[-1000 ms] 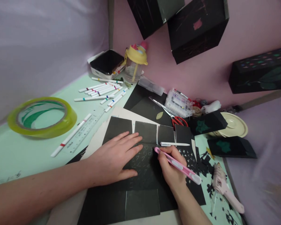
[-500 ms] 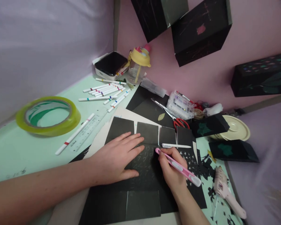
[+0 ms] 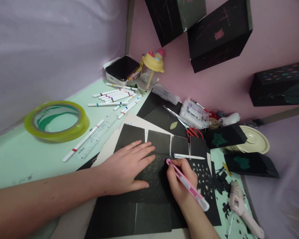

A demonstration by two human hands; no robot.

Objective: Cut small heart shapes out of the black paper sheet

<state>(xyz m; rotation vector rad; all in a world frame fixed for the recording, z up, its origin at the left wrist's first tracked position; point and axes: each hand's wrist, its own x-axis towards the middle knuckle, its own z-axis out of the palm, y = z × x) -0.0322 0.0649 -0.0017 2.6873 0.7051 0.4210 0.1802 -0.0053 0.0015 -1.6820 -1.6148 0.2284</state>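
My left hand (image 3: 132, 166) lies flat on a black sheet of card (image 3: 114, 215), its fingers spread and stretched out. Small shapes, some like triangles, are drawn in faint lines beside its fingertips. Gripped in my right hand (image 3: 181, 179) is a pink craft knife (image 3: 186, 182) with a pale end. Its front end points at the card, just right of the drawn shapes; the blade tip cannot be made out. A white pen (image 3: 189, 156) rests on the card just above my right hand. To the right, the card has several small cut-out holes (image 3: 201, 179), some star-shaped.
At left are a roll of yellow tape (image 3: 83, 124), a clear ruler (image 3: 97, 136) and several white markers (image 3: 114, 96). Red-handled scissors (image 3: 194, 132) lie behind the card. A glue gun (image 3: 241, 205) and black paper scraps (image 3: 220, 181) are at right. Black boxes (image 3: 219, 36) hang above.
The pink knife has tilted more steeply, its rear end lower. My right hand has turned slightly with it. My left hand stays flat on the card; the whole view has shifted a little.
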